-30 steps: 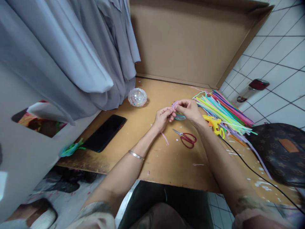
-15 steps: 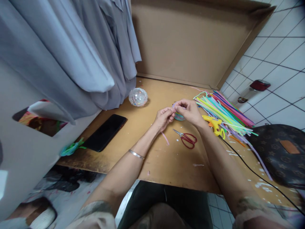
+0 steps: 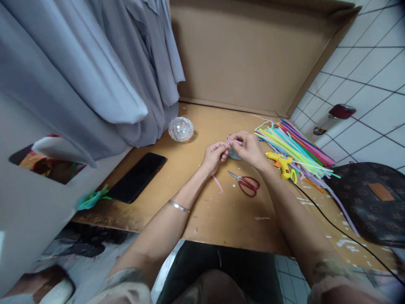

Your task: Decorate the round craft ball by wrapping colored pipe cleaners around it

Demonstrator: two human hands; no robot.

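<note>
My left hand (image 3: 215, 156) is closed in a pinch on a thin pink strip (image 3: 217, 183), whose loose end hangs below the fingers over the table. Meeting it fingertip to fingertip, my right hand (image 3: 246, 147) is also pinched, on something small and light purple that its fingers mostly hide. Under the right hand, a round greenish object (image 3: 234, 154) shows in part. Red-handled scissors (image 3: 248, 184) lie just below the hands, blades toward the upper left. To the left stands a clear ball-like object (image 3: 181, 129) with coloured specks.
A yellow glue gun (image 3: 282, 164) with a black cord lies right of my right hand, beside a pile of coloured pipe cleaners (image 3: 297, 145). A black phone (image 3: 138, 177) is at left, a brown bag (image 3: 368, 202) at right. Grey cloth (image 3: 133, 76) hangs at the upper left.
The whole view has shifted slightly, so most things appear a little further left. The hands keep nearly the same pose, fingertips together.
</note>
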